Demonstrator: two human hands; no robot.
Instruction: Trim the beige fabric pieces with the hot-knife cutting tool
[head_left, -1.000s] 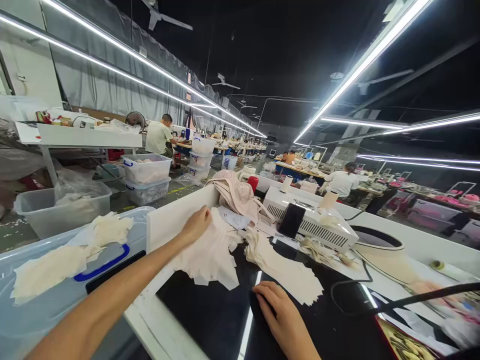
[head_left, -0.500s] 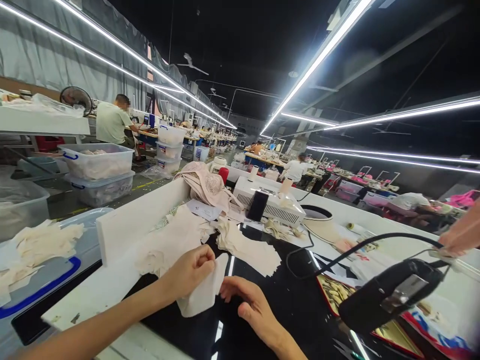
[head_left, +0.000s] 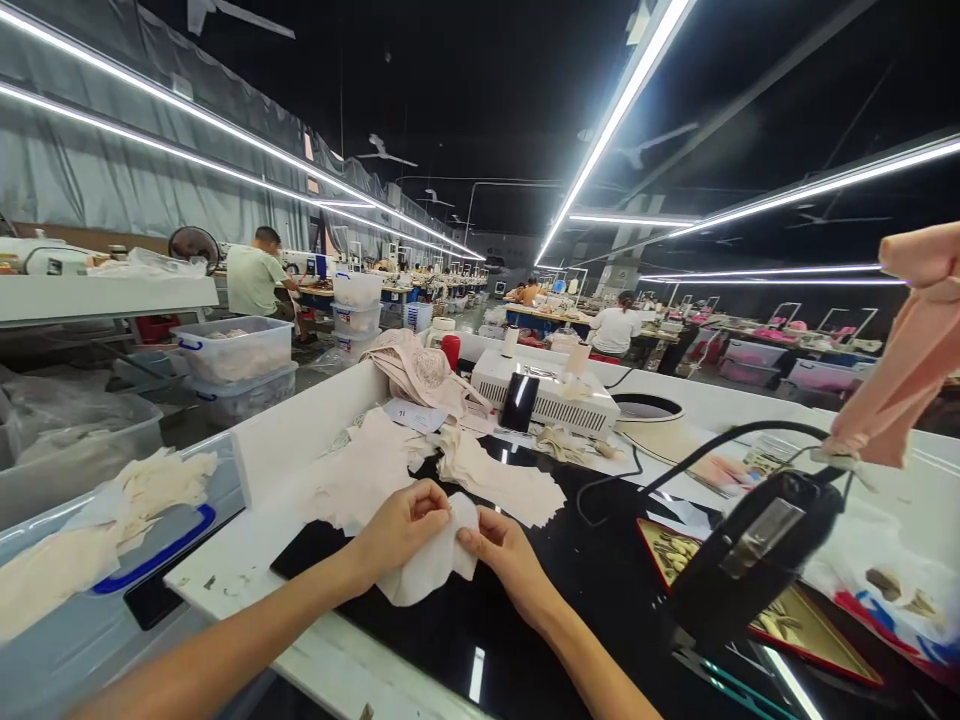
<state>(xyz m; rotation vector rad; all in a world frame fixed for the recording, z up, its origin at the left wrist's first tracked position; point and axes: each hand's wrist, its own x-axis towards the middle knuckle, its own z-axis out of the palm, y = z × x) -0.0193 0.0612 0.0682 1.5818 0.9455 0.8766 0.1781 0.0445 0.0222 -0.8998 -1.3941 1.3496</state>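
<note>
Left hand (head_left: 409, 525): thumb against curled fingers, pinching the upper edge of a white cloth piece (head_left: 420, 578). Right hand (head_left: 504, 552): thumb and index pinch the same piece at its right edge. Cloth is between the two hands, over the near part of the glossy black panel (head_left: 555, 625); can't tell if its lower edge touches.

Just beyond the hands: cream cloth stack (head_left: 358, 475) on the left, a second, fanned stack (head_left: 499, 478) on the right, both partly on the panel. Behind them a paper slip (head_left: 415, 415) with a handwritten number, then a pink lace garment (head_left: 420, 370) heaped by the white partition. White vented box (head_left: 559, 395) to its right, dark phone (head_left: 519, 402) leaning on its front.

Right side: black device (head_left: 757, 560) on a thick cable, in front of a red-rimmed tray (head_left: 821, 640). Far left: cream pieces (head_left: 161, 490) on a blue-handled plastic lid (head_left: 234, 470).
</note>
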